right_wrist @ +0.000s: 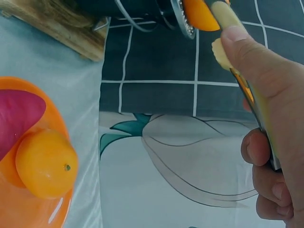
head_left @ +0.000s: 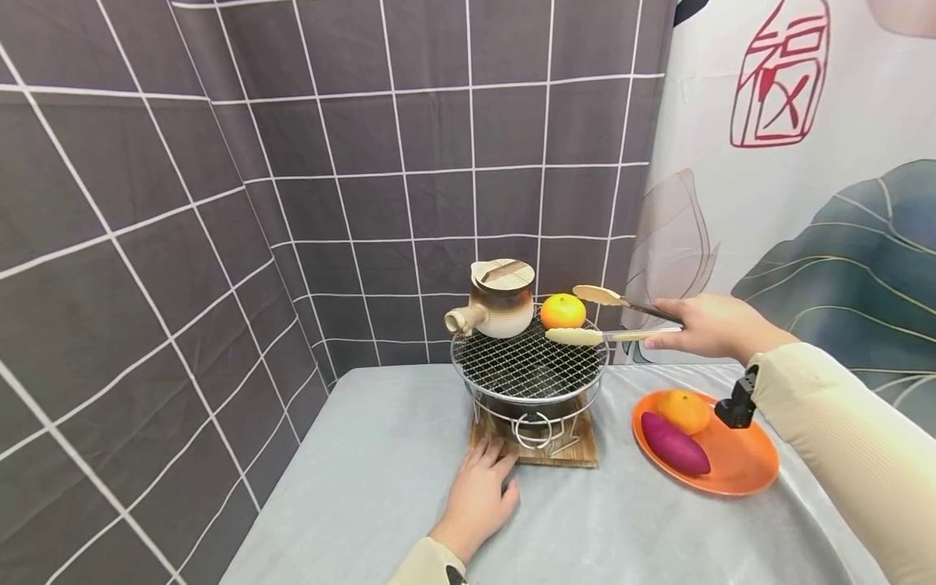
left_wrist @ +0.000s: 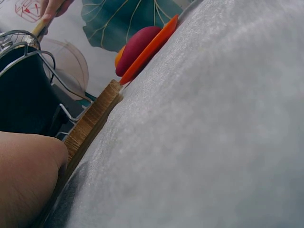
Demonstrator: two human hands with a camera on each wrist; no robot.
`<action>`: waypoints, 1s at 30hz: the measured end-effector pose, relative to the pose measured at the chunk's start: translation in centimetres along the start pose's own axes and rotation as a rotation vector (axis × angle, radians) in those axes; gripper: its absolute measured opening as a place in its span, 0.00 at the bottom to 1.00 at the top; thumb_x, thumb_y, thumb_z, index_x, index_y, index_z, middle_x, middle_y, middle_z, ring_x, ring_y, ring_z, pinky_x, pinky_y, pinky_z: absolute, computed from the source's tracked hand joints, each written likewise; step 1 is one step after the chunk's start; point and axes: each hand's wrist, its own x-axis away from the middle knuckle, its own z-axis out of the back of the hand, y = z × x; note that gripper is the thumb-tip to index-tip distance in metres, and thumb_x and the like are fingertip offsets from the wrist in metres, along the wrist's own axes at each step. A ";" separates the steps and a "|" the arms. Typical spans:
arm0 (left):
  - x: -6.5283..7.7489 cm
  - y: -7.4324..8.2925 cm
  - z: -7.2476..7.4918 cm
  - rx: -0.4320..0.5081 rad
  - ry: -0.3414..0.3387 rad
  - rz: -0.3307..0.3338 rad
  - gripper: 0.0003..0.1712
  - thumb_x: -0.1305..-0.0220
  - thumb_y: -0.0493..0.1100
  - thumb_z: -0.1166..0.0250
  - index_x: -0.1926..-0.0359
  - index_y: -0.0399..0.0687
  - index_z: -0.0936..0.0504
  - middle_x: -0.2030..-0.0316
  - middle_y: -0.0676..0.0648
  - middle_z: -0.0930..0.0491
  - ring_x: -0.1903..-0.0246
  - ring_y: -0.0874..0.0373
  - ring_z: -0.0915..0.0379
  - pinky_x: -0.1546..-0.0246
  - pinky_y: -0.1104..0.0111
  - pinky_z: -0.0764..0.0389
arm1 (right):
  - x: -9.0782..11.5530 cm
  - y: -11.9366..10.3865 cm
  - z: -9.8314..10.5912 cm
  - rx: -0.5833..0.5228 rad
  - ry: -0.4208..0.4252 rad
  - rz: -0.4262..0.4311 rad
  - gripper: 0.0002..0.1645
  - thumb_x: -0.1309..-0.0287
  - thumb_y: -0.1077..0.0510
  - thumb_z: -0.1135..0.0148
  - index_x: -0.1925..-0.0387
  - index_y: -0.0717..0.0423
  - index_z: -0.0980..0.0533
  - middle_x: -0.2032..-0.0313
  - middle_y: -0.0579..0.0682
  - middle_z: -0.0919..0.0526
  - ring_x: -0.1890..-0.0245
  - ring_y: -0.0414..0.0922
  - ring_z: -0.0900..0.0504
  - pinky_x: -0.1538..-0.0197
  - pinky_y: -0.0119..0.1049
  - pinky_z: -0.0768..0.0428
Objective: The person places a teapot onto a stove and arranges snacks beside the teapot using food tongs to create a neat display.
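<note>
My right hand (head_left: pixel 705 327) grips a pair of tongs (head_left: pixel 647 307) with pale, scalloped tips. The two tongs arms stand spread, with an orange mandarin (head_left: pixel 563 312) near their tips. That mandarin sits on the round wire grill rack (head_left: pixel 530 366), right of a small clay pot (head_left: pixel 506 305) with a wooden lid and side handle. My left hand (head_left: pixel 477 496) rests at the front left of the wooden board (head_left: pixel 559 453) under the grill stove, fingers at the board's edge. In the left wrist view, part of the left hand (left_wrist: pixel 28 175) lies against the board.
Right of the stove, an orange plate (head_left: pixel 753 463) holds a purple sweet potato (head_left: pixel 674 444) and another mandarin (head_left: pixel 683 412). A grey cloth (head_left: pixel 366 487) covers the table. Dark gridded curtain (head_left: pixel 431 130) stands behind and to the left, a printed white curtain (head_left: pixel 695 106) at the right.
</note>
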 end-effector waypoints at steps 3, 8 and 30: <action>-0.1 0.0 0.0 0.004 0.009 -0.003 0.23 0.42 0.44 0.35 0.44 0.48 0.14 0.40 0.42 0.20 0.38 0.39 0.26 0.39 0.47 0.26 | 0.1 0.0 0.1 -0.007 -0.005 -0.011 0.59 0.46 0.22 0.41 0.33 0.68 0.30 0.49 0.70 0.18 0.55 0.66 0.17 0.54 0.67 0.21; 0.0 0.1 0.0 0.005 0.008 -0.006 0.23 0.42 0.44 0.35 0.44 0.48 0.14 0.40 0.42 0.20 0.38 0.39 0.26 0.39 0.47 0.26 | 0.2 0.1 0.2 -0.006 -0.001 -0.009 0.58 0.45 0.23 0.40 0.34 0.67 0.30 0.51 0.69 0.17 0.56 0.65 0.16 0.55 0.66 0.20; 0.1 0.0 0.0 0.010 -0.015 0.007 0.24 0.41 0.45 0.35 0.43 0.49 0.15 0.39 0.42 0.21 0.37 0.39 0.27 0.38 0.46 0.26 | 5.5 4.8 0.3 -0.012 -0.012 -0.135 0.57 0.42 0.25 0.41 0.31 0.67 0.33 0.52 0.73 0.18 0.59 0.62 0.16 0.60 0.64 0.18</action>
